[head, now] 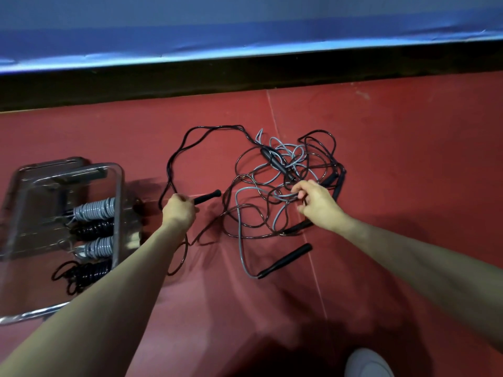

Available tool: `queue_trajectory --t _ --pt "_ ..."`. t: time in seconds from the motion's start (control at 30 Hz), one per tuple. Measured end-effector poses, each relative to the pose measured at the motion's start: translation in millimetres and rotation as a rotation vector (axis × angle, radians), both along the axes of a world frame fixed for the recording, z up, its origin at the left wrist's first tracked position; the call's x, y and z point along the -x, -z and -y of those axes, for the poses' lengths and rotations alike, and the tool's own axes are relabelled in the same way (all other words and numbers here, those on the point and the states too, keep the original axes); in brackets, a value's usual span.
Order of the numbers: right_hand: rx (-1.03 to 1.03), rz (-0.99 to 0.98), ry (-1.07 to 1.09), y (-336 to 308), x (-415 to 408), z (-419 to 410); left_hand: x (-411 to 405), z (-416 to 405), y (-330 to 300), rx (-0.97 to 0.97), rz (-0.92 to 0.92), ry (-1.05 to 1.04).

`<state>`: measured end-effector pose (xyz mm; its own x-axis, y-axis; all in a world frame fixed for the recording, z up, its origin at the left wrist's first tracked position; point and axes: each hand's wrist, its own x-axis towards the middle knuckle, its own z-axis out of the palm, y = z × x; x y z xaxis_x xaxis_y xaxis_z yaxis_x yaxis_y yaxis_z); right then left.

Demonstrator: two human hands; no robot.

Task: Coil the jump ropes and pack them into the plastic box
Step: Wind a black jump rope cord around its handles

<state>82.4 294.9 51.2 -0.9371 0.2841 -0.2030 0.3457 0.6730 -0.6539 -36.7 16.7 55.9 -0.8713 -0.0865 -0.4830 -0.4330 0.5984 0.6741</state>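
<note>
Head view: left hand [178,210] grips black handle [207,196] of black jump rope [174,156], its cord looping away across red floor [394,164]. Right hand [318,204] pinches strands in tangled pile of ropes [285,172] — black and grey cords intermixed, several black handles among them. Loose grey rope handle [285,259] lies on floor near pile. Clear plastic box [118,186] at left, on floor — holds four coiled ropes [94,209], grey and black alternating. Light shoe [367,363] at bottom edge. Blue padded wall [245,36] behind.
</note>
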Motion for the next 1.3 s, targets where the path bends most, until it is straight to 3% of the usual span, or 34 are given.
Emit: queue_trajectory --t 0.13,0.27,0.5,0.7,0.83,0.93,1.03,1.13,1.3 --pt "0.177 -0.1 0.178 -27 13 10 -8 12 4 0.206 0.081 0.196" --pt "0.382 -0.236 0.13 -74 29 22 -11 12 -8 0.377 0.035 0.295" --pt "0.331 -0.412 -0.031 -149 46 36 -4 -20 -57 0.151 -0.231 0.509" --pt "0.402 -0.536 -0.062 -217 44 48 -27 -49 -104 -0.123 -0.099 0.916" --pt "0.454 -0.675 -0.056 -276 40 51 -39 -68 -127 -0.336 -0.108 0.814" --pt "0.483 -0.809 -0.001 -328 36 47 -42 -66 -150 -0.26 -0.2 0.827" --pt "0.442 -0.87 0.038 -361 34 39 -39 -53 -169 -0.284 -0.175 0.758" --pt "0.401 -0.864 0.129 -360 27 33 -37 -39 -196 -0.355 -0.151 0.606" --pt "0.422 -0.875 0.353 -337 16 21 -42 -32 -259 -0.529 -0.291 0.427"
